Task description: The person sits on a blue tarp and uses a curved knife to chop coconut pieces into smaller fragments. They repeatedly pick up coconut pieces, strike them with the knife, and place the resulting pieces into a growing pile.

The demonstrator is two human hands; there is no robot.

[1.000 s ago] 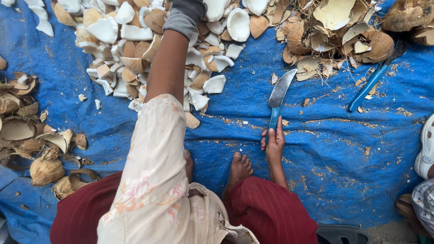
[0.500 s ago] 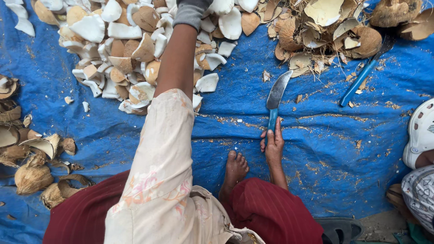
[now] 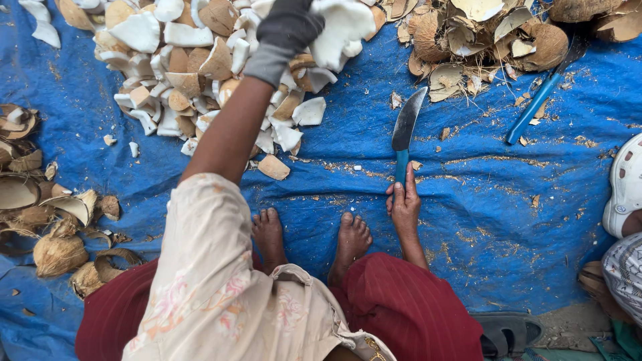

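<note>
— Head view: what are the fingers doing?
— Left hand (image 3: 289, 30), gloved grey, clenches a white coconut piece (image 3: 341, 30) above the pile of coconut pieces (image 3: 194, 73). Right hand (image 3: 404, 204) grasps the blue handle of a knife (image 3: 405, 134), its blade flat on the blue tarp (image 3: 468, 220).
— Around them?
— Bare feet (image 3: 311, 234) beside the right hand; husks (image 3: 495, 33) top right, a blue-handled tool (image 3: 535, 107) below them.

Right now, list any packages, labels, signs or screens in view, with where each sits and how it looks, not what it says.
None in view: no package, label, sign or screen.
What shows instead: blue tarp on the ground.
Pile of white and brown coconut pieces, upper left, with the gloved left hand in it.
Blue-handled knife, centre, under the right hand.
</note>
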